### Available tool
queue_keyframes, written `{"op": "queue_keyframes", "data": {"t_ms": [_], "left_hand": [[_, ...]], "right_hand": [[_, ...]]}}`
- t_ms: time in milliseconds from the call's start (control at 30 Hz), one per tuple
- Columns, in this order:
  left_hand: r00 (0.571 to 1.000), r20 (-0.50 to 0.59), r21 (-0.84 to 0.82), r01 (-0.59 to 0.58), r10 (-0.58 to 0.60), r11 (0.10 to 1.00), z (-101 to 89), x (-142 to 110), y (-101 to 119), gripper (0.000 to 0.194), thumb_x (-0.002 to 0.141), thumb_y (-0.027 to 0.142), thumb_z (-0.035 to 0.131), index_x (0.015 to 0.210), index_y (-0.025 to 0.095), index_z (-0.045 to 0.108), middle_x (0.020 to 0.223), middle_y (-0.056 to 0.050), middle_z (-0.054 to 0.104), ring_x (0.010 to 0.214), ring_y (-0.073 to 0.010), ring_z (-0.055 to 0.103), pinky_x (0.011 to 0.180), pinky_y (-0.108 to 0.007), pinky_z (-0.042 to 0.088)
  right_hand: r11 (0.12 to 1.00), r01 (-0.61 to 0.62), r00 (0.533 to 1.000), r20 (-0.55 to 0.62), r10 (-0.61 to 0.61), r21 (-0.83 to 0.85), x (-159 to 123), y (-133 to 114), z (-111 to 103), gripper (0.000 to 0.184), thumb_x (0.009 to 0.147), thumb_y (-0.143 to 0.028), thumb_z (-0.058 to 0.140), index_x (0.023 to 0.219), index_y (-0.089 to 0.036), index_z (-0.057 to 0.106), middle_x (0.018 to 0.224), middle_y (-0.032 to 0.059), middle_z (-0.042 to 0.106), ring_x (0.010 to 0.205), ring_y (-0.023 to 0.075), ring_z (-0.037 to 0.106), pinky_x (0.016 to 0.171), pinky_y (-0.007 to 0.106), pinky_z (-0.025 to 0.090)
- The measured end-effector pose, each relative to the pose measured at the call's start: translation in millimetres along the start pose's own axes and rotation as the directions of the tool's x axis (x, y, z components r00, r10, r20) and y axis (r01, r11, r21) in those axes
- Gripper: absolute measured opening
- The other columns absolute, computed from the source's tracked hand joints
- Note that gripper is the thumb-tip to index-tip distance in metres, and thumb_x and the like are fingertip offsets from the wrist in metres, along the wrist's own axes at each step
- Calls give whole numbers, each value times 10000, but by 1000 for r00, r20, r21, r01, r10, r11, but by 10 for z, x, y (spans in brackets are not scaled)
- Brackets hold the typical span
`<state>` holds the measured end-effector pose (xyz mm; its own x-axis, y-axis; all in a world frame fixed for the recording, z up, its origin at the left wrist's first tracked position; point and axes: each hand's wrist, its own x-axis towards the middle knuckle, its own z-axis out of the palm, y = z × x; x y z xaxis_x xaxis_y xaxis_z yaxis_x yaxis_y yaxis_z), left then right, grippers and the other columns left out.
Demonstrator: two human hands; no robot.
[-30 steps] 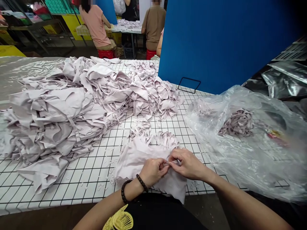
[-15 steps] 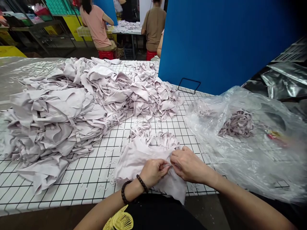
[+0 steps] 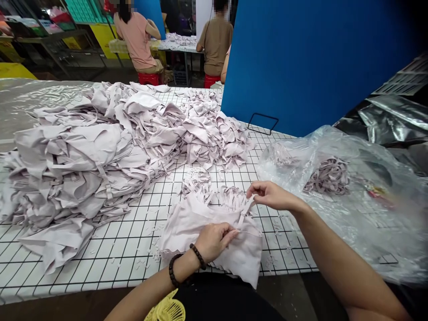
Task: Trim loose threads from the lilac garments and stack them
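Note:
A pale lilac garment (image 3: 194, 225) lies at the near edge of the gridded table (image 3: 100, 263). My left hand (image 3: 214, 240), with a bead bracelet on the wrist, pinches the garment's top edge. My right hand (image 3: 269, 195) is raised above and to the right, closed on a thin strap (image 3: 245, 210) that runs taut down to the garment. A small heap of loose straps (image 3: 217, 191) sits just beyond the garment.
A large pile of the same lilac garments (image 3: 100, 147) covers the left and middle of the table. A clear plastic bag (image 3: 337, 200) with straps inside lies at right. A blue board (image 3: 301, 58) stands behind. People sit at a far table (image 3: 177, 40).
My right hand has lifted up and to the right, away from my left hand, drawing the strap out taut. My left hand has stayed on the garment.

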<state>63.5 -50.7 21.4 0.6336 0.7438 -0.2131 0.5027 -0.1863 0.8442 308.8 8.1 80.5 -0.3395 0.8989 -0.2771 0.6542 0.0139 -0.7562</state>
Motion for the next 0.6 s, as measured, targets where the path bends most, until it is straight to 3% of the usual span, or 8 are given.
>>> {"op": "queue_keyframes", "data": {"t_ms": [67, 133, 267, 300, 367, 433, 467, 600], "left_hand": [[1000, -13, -19, -5, 5, 1000, 12, -7, 0, 349, 902, 461, 399, 848, 194, 616, 608, 16, 630, 592, -119, 561, 570, -200, 387], [998, -59, -61, -21, 18, 998, 21, -35, -1, 281, 878, 439, 464, 957, 192, 573, 646, 22, 619, 601, -118, 552, 568, -202, 392], [967, -251, -151, -71, 31, 986, -91, -168, -8, 314, 876, 377, 491, 1128, 192, 457, 707, 33, 564, 555, -97, 500, 550, -207, 409], [936, -351, -131, -75, 25, 989, -158, -209, -23, 288, 885, 358, 477, 1121, 194, 456, 742, 21, 558, 586, -101, 509, 573, -215, 425], [805, -593, -14, -38, 22, 999, -318, -282, -86, 235, 883, 321, 481, 1080, 193, 477, 872, -25, 559, 767, -137, 550, 712, -265, 458], [649, -760, 125, 76, 46, 989, -466, -334, -198, 214, 862, 302, 510, 1046, 191, 502, 1022, -71, 531, 994, -201, 513, 882, -360, 419], [609, -792, 170, 139, 51, 976, -520, -351, -267, 223, 854, 302, 522, 1047, 192, 511, 1071, -84, 510, 1060, -227, 478, 929, -402, 388], [638, -770, 217, 262, 0, 940, -567, -375, -523, 309, 849, 327, 527, 1127, 196, 509, 1122, -97, 471, 1096, -259, 447, 943, -454, 373]], "right_hand": [[995, -85, 994, -69, 89, 56, 97, 163, 32, 203, 709, -179, 510, 861, -143, 641, 733, 16, 589, 646, 131, 523, 586, 247, 405], [991, -129, 990, -45, 130, 25, 142, 231, 20, 256, 676, -223, 600, 915, -143, 642, 844, 44, 614, 738, 156, 551, 643, 266, 433], [998, -57, 998, 5, 57, -14, 191, -18, -44, 472, 638, -345, 712, 1082, -209, 625, 1089, 76, 586, 945, 204, 545, 739, 290, 445], [999, -35, 999, -40, 35, 13, 237, -134, -11, 440, 674, -368, 687, 1082, -215, 626, 1082, 72, 589, 932, 196, 550, 728, 285, 444], [996, -10, 992, -121, 21, 90, 401, -373, 158, 321, 754, -397, 606, 1004, -202, 655, 980, 55, 621, 814, 162, 566, 665, 267, 439], [982, 18, 999, -46, -9, 190, 648, -571, 435, 266, 785, -397, 566, 892, -180, 677, 856, 34, 648, 711, 131, 558, 603, 238, 424], [977, 8, 1000, 10, -11, 211, 786, -645, 586, 264, 789, -398, 559, 849, -170, 677, 784, 23, 647, 646, 115, 539, 554, 221, 404], [964, -133, 989, 88, 116, 231, 1265, -782, 1014, 263, 806, -363, 529, 704, -137, 617, 542, -3, 580, 406, 60, 402, 387, 183, 283]]}}
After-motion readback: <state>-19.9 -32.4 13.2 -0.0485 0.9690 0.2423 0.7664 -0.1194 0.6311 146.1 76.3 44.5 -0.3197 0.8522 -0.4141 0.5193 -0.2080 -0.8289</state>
